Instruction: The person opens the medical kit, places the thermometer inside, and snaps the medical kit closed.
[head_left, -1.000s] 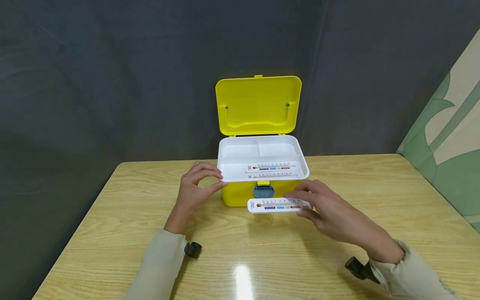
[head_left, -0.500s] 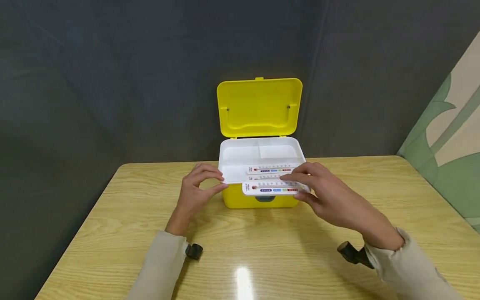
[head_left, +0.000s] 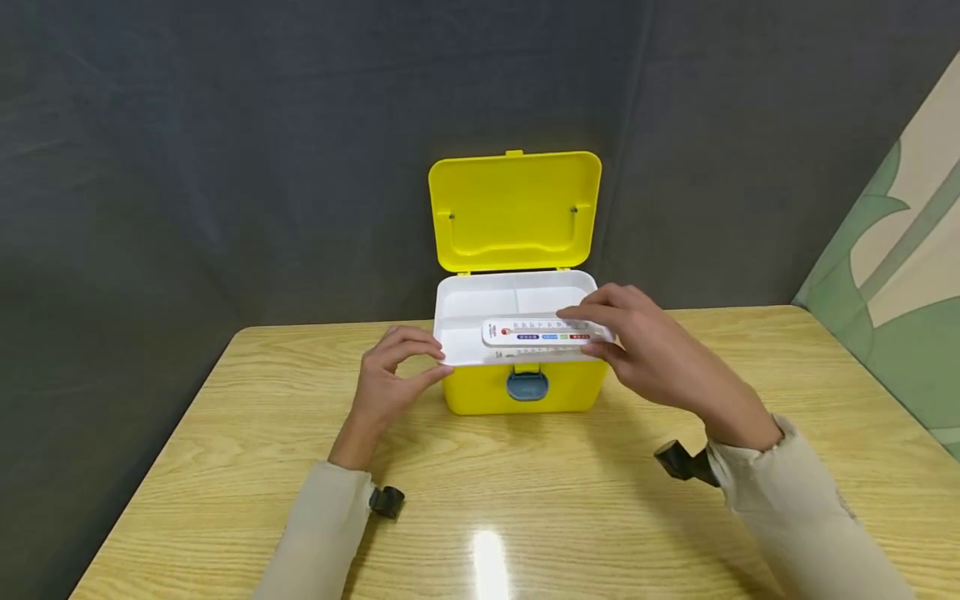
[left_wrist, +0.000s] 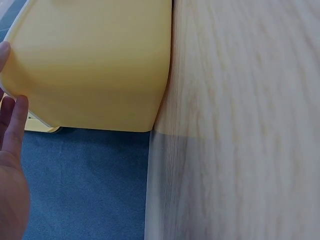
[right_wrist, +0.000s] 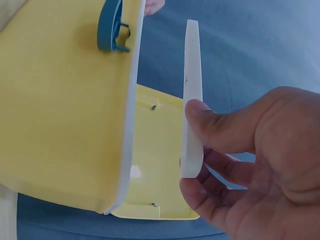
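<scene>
A white thermometer (head_left: 534, 332) with a red bulb and coloured bands is pinched at its right end by my right hand (head_left: 660, 358). In the right wrist view the thermometer (right_wrist: 193, 85) shows edge-on, apart from the box's white rim. It hovers over the front compartment of a white tray (head_left: 461, 346), partly hiding other thermometers (head_left: 517, 353) lying there. The tray sits in the top of a yellow box (head_left: 480, 392) whose lid stands up. At the front left corner my left hand (head_left: 386, 387) pinches the rim between thumb and fingers.
The open yellow lid (head_left: 517, 208) leans back near a dark cloth backdrop (head_left: 300, 167). A blue-grey latch (head_left: 527, 386) hangs on the box front. All of it stands on a wooden table (head_left: 300, 367). Small black cameras sit on both wrists.
My right hand has carried the thermometer up and away from me, from in front of the box to above the tray. My left hand has stayed on the corner.
</scene>
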